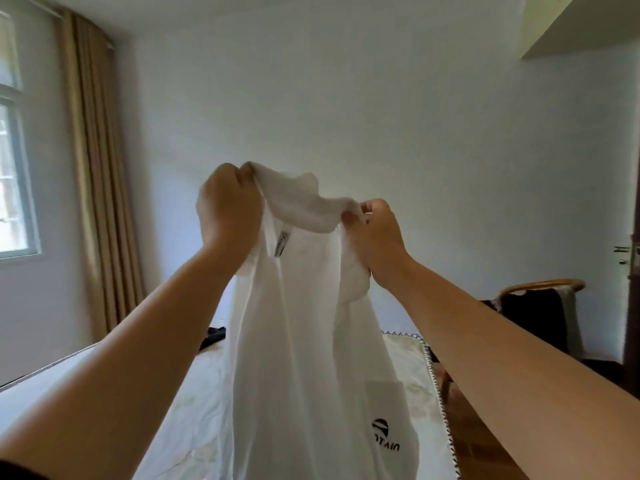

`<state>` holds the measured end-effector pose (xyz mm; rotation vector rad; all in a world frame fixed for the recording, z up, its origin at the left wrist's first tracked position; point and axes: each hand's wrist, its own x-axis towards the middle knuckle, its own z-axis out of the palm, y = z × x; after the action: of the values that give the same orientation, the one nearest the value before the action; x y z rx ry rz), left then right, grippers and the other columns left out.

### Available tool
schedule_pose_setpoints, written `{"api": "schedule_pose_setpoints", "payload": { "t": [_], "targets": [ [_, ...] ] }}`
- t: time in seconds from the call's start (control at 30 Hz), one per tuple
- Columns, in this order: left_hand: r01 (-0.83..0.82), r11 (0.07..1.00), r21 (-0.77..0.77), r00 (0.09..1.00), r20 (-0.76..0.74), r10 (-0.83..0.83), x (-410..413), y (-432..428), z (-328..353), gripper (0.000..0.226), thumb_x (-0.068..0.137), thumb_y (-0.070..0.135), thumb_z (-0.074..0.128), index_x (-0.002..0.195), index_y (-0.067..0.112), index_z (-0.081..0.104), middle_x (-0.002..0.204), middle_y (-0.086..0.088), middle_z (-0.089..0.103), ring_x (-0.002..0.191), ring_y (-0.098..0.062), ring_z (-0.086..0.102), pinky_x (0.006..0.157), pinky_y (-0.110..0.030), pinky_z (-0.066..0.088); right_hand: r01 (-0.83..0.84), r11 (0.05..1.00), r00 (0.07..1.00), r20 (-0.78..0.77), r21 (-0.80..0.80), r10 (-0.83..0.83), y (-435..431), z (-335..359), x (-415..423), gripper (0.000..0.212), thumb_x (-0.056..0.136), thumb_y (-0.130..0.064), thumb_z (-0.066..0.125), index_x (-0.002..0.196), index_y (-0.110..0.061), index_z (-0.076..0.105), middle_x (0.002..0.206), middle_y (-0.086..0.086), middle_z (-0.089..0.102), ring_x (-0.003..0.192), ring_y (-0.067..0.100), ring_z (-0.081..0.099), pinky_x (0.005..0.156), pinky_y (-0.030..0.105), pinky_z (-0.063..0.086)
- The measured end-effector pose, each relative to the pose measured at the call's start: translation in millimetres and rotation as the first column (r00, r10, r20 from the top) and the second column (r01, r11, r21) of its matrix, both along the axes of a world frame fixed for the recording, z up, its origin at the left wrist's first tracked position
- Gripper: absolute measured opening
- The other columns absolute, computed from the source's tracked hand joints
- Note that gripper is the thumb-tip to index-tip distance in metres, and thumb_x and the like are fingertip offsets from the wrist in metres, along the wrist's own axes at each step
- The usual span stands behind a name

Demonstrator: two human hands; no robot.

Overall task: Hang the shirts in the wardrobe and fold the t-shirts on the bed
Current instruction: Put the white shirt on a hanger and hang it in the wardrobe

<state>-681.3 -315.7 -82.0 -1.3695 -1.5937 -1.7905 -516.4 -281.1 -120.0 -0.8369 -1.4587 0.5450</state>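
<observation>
both hands up in front of the camera, arms stretched out, holding a white top (304, 341) in the air by its neck edge. left hand (227, 206) has its fingers curled round a bunch of the neck fabric, back of the hand to the camera. right hand (375, 237) pinches the other end of the neck edge between thumb and fingertips, slightly lower than the left hand. the neck fabric sags in a rolled band between the two hands. the rest of the top hangs straight down below the hands, loose and creased, and runs out of the bottom of the frame. cannot tell if it is a shirt or a t-shirt. a small label (282, 244) hangs inside the top just below and right of the left hand. a dark printed logo (381, 427) with mirrored letters shows through the fabric well below the right hand.

the bed (194, 393) lies under the arms and behind the hanging top, with a pale cover and a patterned edge trim under the right forearm. a dark garment (213, 336) lies on the bed below the left hand, beside the top's left edge. far left of the left hand are a beige curtain (100, 202) and a window (14, 185). right of the right forearm is a chair (540, 292) with dark clothing draped over it. a door handle (623, 254) sits at the far right edge.
</observation>
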Motion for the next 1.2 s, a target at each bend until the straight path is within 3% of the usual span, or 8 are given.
{"api": "schedule_pose_setpoints", "payload": {
  "t": [0.3, 0.6, 0.73, 0.8, 0.93, 1.0, 1.1, 1.2],
  "targets": [
    [0.022, 0.869, -0.494, 0.995, -0.075, -0.067, -43, -9, -130, 0.042, 0.096, 0.025, 0.046, 0.059, 0.005, 0.046, 0.056, -0.004, 0.045, 0.056, -0.021, 0.042, 0.048, -0.029, 0.026, 0.033, 0.961, 0.845, 0.521, -0.276, 0.121, 14, -125, -12, 0.03, 0.091, -0.016, 0.053, 0.064, -0.014, 0.04, 0.063, 0.0, 0.04, 0.057, 0.012, 0.035, 0.051, 0.024, 0.027],
    [0.171, 0.544, -0.821, 0.985, 0.157, -0.074, -63, -31, -271, 0.041, 0.093, 0.032, 0.053, 0.074, -0.003, 0.065, 0.057, -0.006, 0.053, 0.053, -0.016, 0.047, 0.049, -0.027, 0.034, 0.254, 0.819, 0.717, 0.669, -0.515, 0.198, 20, -270, 4, 0.044, 0.088, -0.01, 0.053, 0.054, -0.018, 0.026, 0.055, 0.002, 0.024, 0.052, 0.015, 0.021, 0.05, 0.032, 0.015],
    [0.336, 0.483, -0.808, 0.929, 0.368, -0.031, -56, -44, -316, 0.041, 0.091, 0.033, 0.058, 0.071, -0.002, 0.066, 0.065, -0.013, 0.064, 0.063, -0.026, 0.059, 0.063, -0.033, 0.047, 0.168, 0.739, 0.768, 0.556, -0.653, 0.317, 12, -317, 7, 0.041, 0.084, 0.001, 0.048, 0.055, -0.018, 0.026, 0.058, 0.003, 0.024, 0.058, 0.016, 0.024, 0.054, 0.029, 0.018],
    [0.407, 0.464, -0.787, 0.894, 0.448, -0.026, -45, -50, -335, 0.037, 0.091, 0.031, 0.058, 0.074, 0.001, 0.068, 0.065, -0.01, 0.064, 0.064, -0.024, 0.06, 0.065, -0.032, 0.049, 0.125, 0.684, 0.79, 0.489, -0.718, 0.369, 5, -338, 12, 0.03, 0.082, 0.004, 0.048, 0.057, -0.012, 0.041, 0.06, 0.007, 0.035, 0.063, 0.018, 0.036, 0.058, 0.027, 0.027],
    [0.512, 0.431, -0.743, 0.824, 0.567, 0.0, -21, -56, -368, 0.031, 0.092, 0.025, 0.056, 0.068, 0.008, 0.065, 0.064, -0.008, 0.063, 0.061, -0.021, 0.059, 0.06, -0.03, 0.048, 0.023, 0.59, 0.855, 0.322, -0.807, 0.407, -12, -373, 34, 0.016, 0.082, 0.006, 0.053, 0.091, 0.009, 0.066, 0.071, 0.007, 0.059, 0.068, 0.02, 0.053, 0.061, 0.025, 0.042],
    [0.55, 0.42, -0.722, 0.791, 0.612, 0.017, -10, -56, -382, 0.028, 0.092, 0.024, 0.056, 0.069, 0.01, 0.065, 0.07, -0.012, 0.066, 0.068, -0.027, 0.063, 0.068, -0.037, 0.052, 0.06, 0.554, 0.87, 0.316, -0.83, 0.378, -19, -393, 51, 0.026, 0.082, 0.002, 0.058, 0.107, 0.001, 0.066, 0.093, 0.012, 0.067, 0.081, 0.023, 0.061, 0.069, 0.027, 0.049],
    [0.598, 0.378, -0.707, 0.76, 0.65, 0.012, 12, -55, -400, 0.024, 0.093, 0.021, 0.053, 0.073, 0.012, 0.062, 0.078, -0.013, 0.066, 0.078, -0.028, 0.062, 0.079, -0.04, 0.051, 0.081, 0.467, 0.912, 0.255, -0.881, 0.323, -30, -419, 79, 0.046, 0.087, -0.002, 0.057, 0.132, -0.002, 0.049, 0.133, 0.01, 0.05, 0.101, 0.021, 0.058, 0.066, 0.016, 0.047],
    [0.628, 0.328, -0.706, 0.754, 0.657, -0.029, 35, -53, -416, 0.026, 0.093, 0.02, 0.052, 0.069, 0.011, 0.059, 0.071, -0.008, 0.06, 0.071, -0.023, 0.055, 0.068, -0.032, 0.047, 0.145, 0.419, 0.939, 0.258, -0.896, 0.229, -43, -442, 101, 0.032, 0.091, -0.005, 0.055, 0.123, -0.003, 0.056, 0.108, 0.009, 0.061, 0.085, 0.017, 0.061, 0.062, 0.018, 0.043]
  ]
}}
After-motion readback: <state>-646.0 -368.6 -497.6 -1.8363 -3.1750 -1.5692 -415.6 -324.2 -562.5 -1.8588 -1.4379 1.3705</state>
